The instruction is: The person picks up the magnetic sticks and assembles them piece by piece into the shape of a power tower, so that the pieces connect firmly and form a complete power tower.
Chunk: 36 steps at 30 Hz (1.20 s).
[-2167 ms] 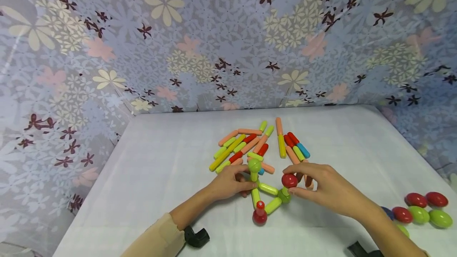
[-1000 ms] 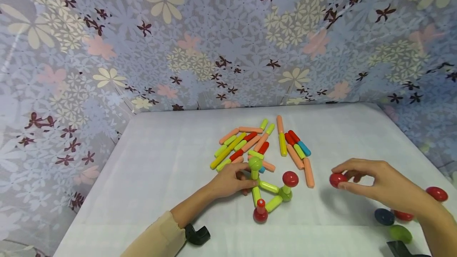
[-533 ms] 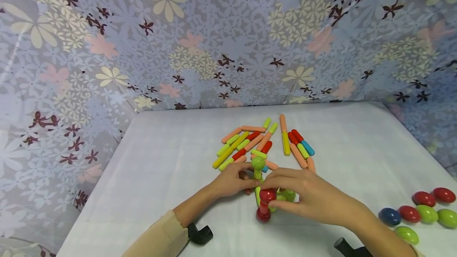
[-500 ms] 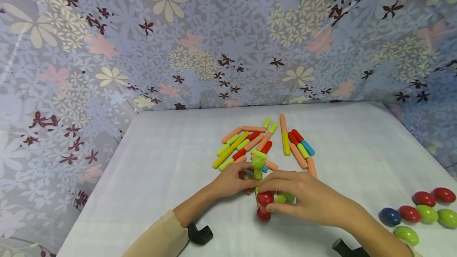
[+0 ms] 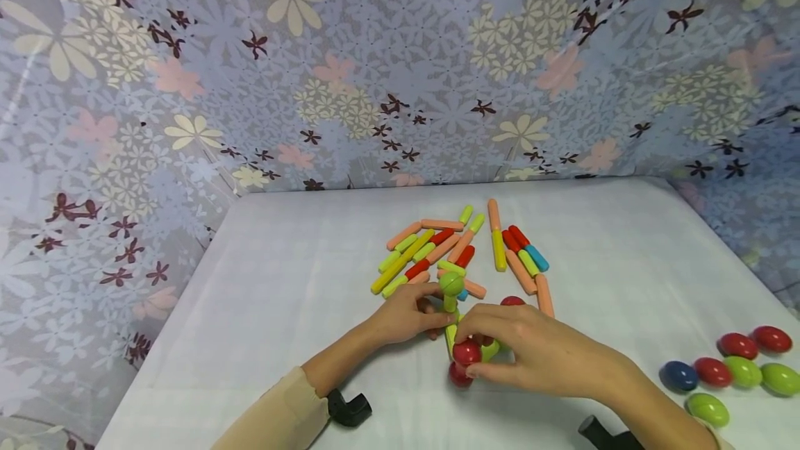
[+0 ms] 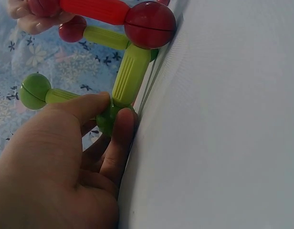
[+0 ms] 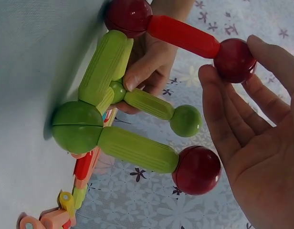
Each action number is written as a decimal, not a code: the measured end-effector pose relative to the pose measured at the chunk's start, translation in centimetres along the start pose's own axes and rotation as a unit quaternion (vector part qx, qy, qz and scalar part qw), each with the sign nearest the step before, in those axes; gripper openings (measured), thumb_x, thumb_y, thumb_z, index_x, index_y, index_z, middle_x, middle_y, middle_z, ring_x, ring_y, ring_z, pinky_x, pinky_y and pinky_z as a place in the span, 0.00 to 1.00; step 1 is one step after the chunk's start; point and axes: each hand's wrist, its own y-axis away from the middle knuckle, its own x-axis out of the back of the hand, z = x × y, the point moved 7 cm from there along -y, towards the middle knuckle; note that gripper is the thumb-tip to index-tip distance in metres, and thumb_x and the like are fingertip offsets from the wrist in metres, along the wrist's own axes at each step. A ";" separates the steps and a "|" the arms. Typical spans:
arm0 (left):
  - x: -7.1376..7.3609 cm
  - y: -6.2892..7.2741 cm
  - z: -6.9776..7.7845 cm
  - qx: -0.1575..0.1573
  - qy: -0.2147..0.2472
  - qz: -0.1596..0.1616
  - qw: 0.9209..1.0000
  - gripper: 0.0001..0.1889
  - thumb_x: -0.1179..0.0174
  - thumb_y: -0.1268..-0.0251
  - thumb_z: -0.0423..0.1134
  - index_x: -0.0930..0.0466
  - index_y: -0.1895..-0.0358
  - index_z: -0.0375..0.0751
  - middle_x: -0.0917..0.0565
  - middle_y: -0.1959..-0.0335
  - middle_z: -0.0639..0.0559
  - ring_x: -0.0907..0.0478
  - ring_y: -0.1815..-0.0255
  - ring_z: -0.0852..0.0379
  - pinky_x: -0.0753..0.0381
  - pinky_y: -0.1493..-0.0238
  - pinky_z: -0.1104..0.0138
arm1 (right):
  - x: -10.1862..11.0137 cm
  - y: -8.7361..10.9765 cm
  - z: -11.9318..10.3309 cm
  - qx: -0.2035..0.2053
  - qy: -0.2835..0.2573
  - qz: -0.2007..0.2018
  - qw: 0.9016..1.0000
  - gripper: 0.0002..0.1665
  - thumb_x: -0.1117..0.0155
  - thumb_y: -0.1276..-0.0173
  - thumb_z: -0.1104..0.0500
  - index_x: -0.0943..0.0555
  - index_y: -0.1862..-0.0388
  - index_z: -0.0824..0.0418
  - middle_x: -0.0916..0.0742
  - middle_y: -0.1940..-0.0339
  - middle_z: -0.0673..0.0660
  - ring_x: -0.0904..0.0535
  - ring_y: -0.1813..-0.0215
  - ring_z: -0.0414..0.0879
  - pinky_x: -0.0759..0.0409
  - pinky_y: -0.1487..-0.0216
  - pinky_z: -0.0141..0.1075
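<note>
The right hand [image 5: 531,351], fingers curled partway, pinches the upper red ball [image 7: 234,60] atop a red stick [image 7: 183,37], whose long axis rises from the lower red ball [image 7: 128,18] on the tabletop [image 5: 300,262]; the left hand [image 5: 403,314], farther from that stick, grips a green ball [image 6: 107,120].

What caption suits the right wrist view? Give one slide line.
Right hand holds a glossy red ball on a ridged red rod; left hand grips a glossy green ball.
</note>
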 end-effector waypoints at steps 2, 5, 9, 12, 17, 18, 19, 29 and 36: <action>0.0 0.0 0.0 -0.006 -0.002 0.000 1.000 0.12 0.33 0.39 0.45 0.20 0.54 0.52 0.17 0.80 0.54 0.18 0.79 0.55 0.18 0.68 0.66 | 0.0 0.0 0.0 -0.009 0.005 -0.005 1.000 0.16 0.33 0.36 0.44 0.23 0.51 0.39 0.21 0.56 0.34 0.24 0.59 0.32 0.20 0.58 0.33; 0.0 0.0 0.0 -0.012 -0.002 -0.001 1.000 0.11 0.33 0.39 0.44 0.21 0.54 0.51 0.17 0.79 0.54 0.18 0.79 0.55 0.18 0.69 0.66 | 0.4 0.1 0.0 -0.023 0.011 0.000 1.000 0.19 0.34 0.36 0.41 0.24 0.48 0.38 0.21 0.53 0.33 0.23 0.57 0.31 0.20 0.57 0.34; 0.1 0.0 0.1 -0.008 0.012 -0.001 1.000 0.13 0.33 0.39 0.43 0.20 0.52 0.50 0.16 0.66 0.56 0.17 0.78 0.55 0.17 0.69 0.64 | 3.4 0.2 0.1 -0.002 -0.002 0.072 0.997 0.20 0.32 0.36 0.47 0.23 0.46 0.41 0.19 0.54 0.37 0.22 0.60 0.33 0.20 0.61 0.33; 0.2 0.0 0.3 -0.001 0.024 0.000 1.000 0.15 0.32 0.40 0.43 0.19 0.51 0.48 0.19 0.56 0.56 0.17 0.76 0.54 0.17 0.70 0.62 | 7.1 0.3 1.6 0.001 0.000 0.152 0.988 0.16 0.31 0.36 0.57 0.21 0.50 0.43 0.17 0.59 0.40 0.22 0.64 0.36 0.22 0.64 0.32; 0.2 0.0 0.2 0.007 0.025 0.000 1.000 0.15 0.32 0.41 0.44 0.19 0.51 0.47 0.19 0.56 0.56 0.17 0.76 0.54 0.17 0.68 0.63 | 9.6 0.2 8.2 -0.128 0.018 0.179 0.975 0.08 0.37 0.31 0.53 0.18 0.54 0.45 0.16 0.63 0.43 0.22 0.63 0.40 0.23 0.63 0.35; 0.2 0.0 0.2 0.007 0.024 0.000 1.000 0.15 0.32 0.41 0.44 0.19 0.51 0.47 0.19 0.56 0.56 0.17 0.76 0.54 0.17 0.68 0.63 | 9.4 0.2 9.8 -0.162 0.023 0.163 0.973 0.08 0.37 0.31 0.51 0.18 0.54 0.46 0.16 0.62 0.44 0.23 0.63 0.41 0.23 0.64 0.36; 0.2 0.0 0.2 0.007 0.024 0.000 1.000 0.15 0.32 0.41 0.45 0.19 0.51 0.48 0.19 0.56 0.56 0.17 0.76 0.54 0.17 0.68 0.63 | 9.0 0.2 11.2 -0.193 0.028 0.143 0.970 0.09 0.37 0.31 0.49 0.17 0.54 0.47 0.16 0.63 0.45 0.23 0.63 0.43 0.23 0.65 0.37; 0.2 0.5 2.3 -0.030 0.030 0.004 0.999 0.16 0.36 0.36 0.40 0.24 0.47 0.42 0.18 0.71 0.48 0.20 0.78 0.51 0.17 0.72 0.61 | 5.5 0.8 17.9 -0.311 0.112 0.053 0.942 0.14 0.33 0.36 0.53 0.16 0.58 0.62 0.16 0.68 0.50 0.24 0.68 0.47 0.23 0.67 0.42; 0.0 0.3 0.9 -0.017 0.037 0.000 0.999 0.16 0.39 0.33 0.39 0.25 0.44 0.42 0.19 0.64 0.48 0.20 0.76 0.48 0.17 0.72 0.60 | 2.9 0.1 18.0 -0.355 0.113 -0.025 0.928 0.18 0.31 0.40 0.49 0.17 0.61 0.62 0.19 0.79 0.51 0.24 0.80 0.46 0.26 0.73 0.39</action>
